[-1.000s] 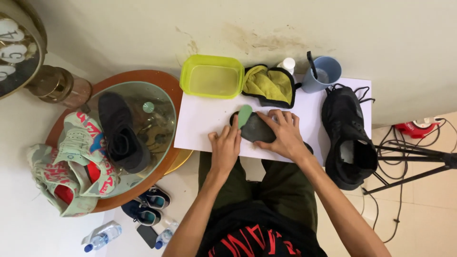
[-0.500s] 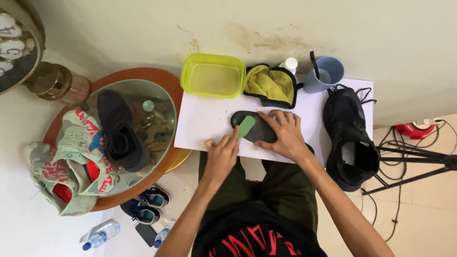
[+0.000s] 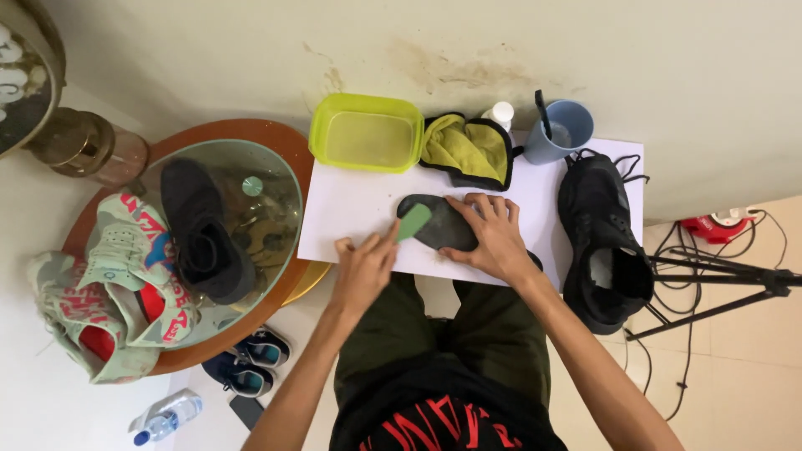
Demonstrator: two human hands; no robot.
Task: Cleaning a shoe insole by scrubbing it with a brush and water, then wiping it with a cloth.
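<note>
A dark shoe insole (image 3: 434,222) lies flat on a white board (image 3: 351,209) across my lap. My right hand (image 3: 493,238) presses down on the insole with the fingers spread. My left hand (image 3: 366,267) grips a small green brush (image 3: 413,222) whose head rests on the left end of the insole.
A yellow-green plastic tub (image 3: 368,134), a yellow and black cloth (image 3: 468,149), a small white bottle (image 3: 501,114) and a blue cup with a brush (image 3: 558,132) stand along the board's far edge. One black shoe (image 3: 603,238) sits at right, another (image 3: 200,230) on a round glass table (image 3: 276,188). Tripod legs (image 3: 718,280) stand right.
My left hand has drawn back toward me and leftward with the green brush, sliding off the insole's middle to its left end. My right hand stays pressed on the insole.
</note>
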